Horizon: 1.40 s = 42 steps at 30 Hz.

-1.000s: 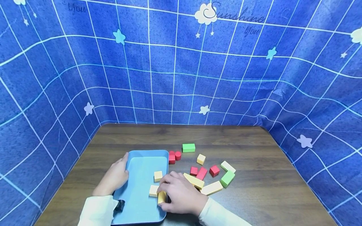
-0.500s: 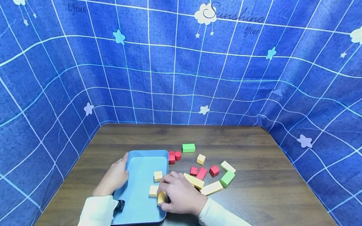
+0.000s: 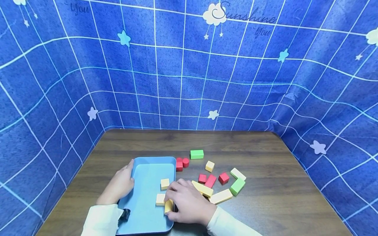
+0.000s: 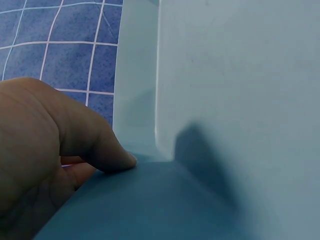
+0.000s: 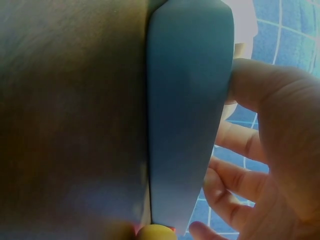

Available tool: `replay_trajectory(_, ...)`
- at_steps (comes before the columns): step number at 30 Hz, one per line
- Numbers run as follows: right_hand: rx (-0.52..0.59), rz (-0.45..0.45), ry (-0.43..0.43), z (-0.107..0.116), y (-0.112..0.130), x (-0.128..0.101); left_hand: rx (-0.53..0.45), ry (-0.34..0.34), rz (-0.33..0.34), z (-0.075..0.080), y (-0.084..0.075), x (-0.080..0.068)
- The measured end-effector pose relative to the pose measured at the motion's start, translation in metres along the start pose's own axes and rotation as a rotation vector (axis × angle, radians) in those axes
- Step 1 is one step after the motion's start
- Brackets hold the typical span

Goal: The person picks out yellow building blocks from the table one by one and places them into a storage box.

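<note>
Blue cloth printed with a white grid, stars and clouds fills the upper part of the head view and wraps around a dark wooden table (image 3: 265,203) in the lower half. Low and left of centre lies a light blue tray (image 3: 146,177). The left hand (image 3: 118,185) rests against the tray's left rim with its fingers fairly straight; the left wrist view shows the thumb (image 4: 107,150) pressed on the rim's edge. The right hand (image 3: 189,205) sits at the tray's right rim, its fingers curled round a yellow block (image 3: 168,206) standing just inside the rim. Two pale yellow blocks lie on the tray floor close by, one (image 3: 165,184) above the fingers and one (image 3: 160,199) just left of them. To the right of the tray, loose blocks are scattered on the table: a green block (image 3: 197,154) farthest up, two red cylinders (image 3: 182,163) beside the tray's upper right corner, a small yellow cube (image 3: 210,166), red blocks (image 3: 211,180) at centre, a long yellow bar (image 3: 202,188) touching the right hand, and another green block (image 3: 237,186) at the right.
</note>
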State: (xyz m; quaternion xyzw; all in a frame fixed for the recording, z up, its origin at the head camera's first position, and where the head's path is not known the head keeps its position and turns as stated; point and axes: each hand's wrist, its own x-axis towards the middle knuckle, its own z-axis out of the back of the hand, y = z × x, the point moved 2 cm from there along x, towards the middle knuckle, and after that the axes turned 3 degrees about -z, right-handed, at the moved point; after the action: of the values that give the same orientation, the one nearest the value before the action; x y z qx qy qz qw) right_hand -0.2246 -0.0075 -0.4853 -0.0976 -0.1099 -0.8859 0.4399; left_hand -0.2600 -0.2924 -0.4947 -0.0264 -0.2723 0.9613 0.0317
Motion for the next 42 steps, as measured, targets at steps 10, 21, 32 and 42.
replay_trajectory(10,-0.004,0.001,-0.005,-0.0020,-0.0002,-0.0011,0.005,0.003,0.003,0.0002,-0.0011,0.0002)
replay_trajectory(21,0.016,-0.006,0.016,-0.0006,-0.0007,-0.0001,0.014,-0.005,0.001,0.0003,-0.0014,0.0013)
replay_trajectory(32,0.008,0.004,0.002,-0.0025,-0.0009,0.0001,0.009,0.004,0.012,0.0010,-0.0019,-0.0001)
replay_trajectory(42,0.009,0.012,-0.004,-0.0006,-0.0005,-0.0006,0.006,0.010,0.020,0.0000,-0.0008,0.0008)
